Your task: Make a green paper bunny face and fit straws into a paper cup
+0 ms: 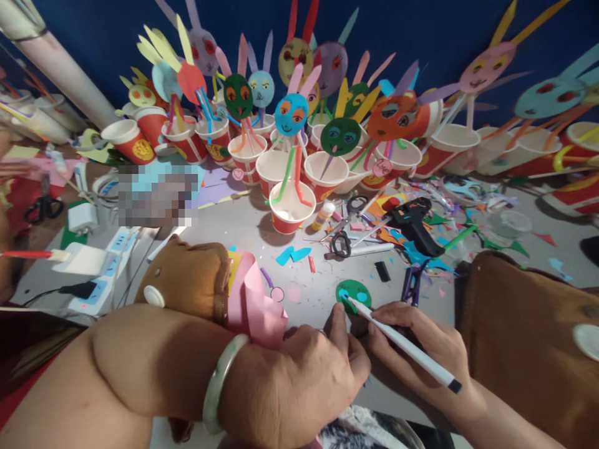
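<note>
A small green paper face with light blue eye spots lies flat on the table. My left hand, with a jade-coloured bangle at the wrist, steadies its lower left edge under the index fingertip, the other fingers curled. Between the fingers of my right hand is a slim white marker with a black end. Its tip touches the face at the left eye spot. Just beyond lie a small black piece and purple-handled scissors.
Red and white paper cups with paper bunny faces on straws line the back. A black glue gun, black scissors, a glue stick and paper scraps lie ahead. Brown bags flank my hands. A power strip is left.
</note>
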A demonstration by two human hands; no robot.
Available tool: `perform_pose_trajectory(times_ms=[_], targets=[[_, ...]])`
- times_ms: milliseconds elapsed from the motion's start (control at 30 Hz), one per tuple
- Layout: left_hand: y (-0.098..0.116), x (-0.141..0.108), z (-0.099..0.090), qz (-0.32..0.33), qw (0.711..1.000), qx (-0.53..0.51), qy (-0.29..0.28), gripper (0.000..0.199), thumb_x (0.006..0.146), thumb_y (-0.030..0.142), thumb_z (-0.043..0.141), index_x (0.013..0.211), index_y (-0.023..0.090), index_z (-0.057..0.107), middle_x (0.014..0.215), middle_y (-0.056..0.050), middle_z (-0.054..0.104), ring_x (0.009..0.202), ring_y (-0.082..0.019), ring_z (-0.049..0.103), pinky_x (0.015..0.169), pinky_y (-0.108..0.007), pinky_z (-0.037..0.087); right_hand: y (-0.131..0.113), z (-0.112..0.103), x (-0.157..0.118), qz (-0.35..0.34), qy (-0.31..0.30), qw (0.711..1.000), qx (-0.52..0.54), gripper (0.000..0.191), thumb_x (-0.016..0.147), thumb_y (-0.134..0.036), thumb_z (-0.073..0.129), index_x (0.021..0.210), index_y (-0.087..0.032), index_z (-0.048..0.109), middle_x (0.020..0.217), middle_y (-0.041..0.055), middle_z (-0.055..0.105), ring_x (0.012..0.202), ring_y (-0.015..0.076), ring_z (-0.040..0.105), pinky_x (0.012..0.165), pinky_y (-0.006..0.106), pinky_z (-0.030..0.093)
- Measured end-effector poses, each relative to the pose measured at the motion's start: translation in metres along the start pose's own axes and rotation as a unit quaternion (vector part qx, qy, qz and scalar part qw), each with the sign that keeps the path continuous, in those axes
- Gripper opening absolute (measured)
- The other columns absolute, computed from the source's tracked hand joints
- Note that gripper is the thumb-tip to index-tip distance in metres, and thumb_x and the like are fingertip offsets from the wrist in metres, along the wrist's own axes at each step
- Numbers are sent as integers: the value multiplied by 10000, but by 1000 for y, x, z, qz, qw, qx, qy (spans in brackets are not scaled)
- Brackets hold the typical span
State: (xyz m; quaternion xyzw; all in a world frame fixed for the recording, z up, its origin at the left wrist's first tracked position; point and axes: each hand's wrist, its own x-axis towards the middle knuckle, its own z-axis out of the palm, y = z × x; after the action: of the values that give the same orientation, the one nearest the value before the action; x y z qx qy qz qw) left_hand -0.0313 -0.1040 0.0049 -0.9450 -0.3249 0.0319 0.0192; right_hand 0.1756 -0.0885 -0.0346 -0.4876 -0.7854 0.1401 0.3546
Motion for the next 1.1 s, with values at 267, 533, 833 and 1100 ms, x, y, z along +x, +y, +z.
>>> perform_pose_trajectory(times_ms=[267,533,833,1100], targets=[[0,0,2,2,1000,11,14,393,888,143,455,1254,134,598,1361,-235,616,411,-136,581,289,-272,328,-4,0,2,9,3,1000,-6,61,876,-209,620,873,-237,566,708,-4,702,522,108,673,483,171,516],[0,-1,4,26,999,34,5,387,915,171,461,1280,110,574,1373,-282,587,431,-106,578,342,-242,359,-3,1,3,5,13,1000,-11,64,870,-207,621,861,-236,566,690,-12,695,504,99,664,477,156,506],[-3,-3,3,44,998,45,14,422,930,156,382,1299,59,563,1376,-314,569,532,-108,641,450,-214,426,-2,0,1,4,11,1000,2,94,840,-180,644,871,-235,574,712,6,703,523,129,669,443,198,508],[-1,-2,4,57,998,39,10,452,931,199,407,1335,50,547,1390,-336,540,724,-235,722,473,-304,511,1,1,-6,-3,-16,1000,17,135,845,-144,629,907,-245,563,737,27,699,579,160,682,496,250,551]])
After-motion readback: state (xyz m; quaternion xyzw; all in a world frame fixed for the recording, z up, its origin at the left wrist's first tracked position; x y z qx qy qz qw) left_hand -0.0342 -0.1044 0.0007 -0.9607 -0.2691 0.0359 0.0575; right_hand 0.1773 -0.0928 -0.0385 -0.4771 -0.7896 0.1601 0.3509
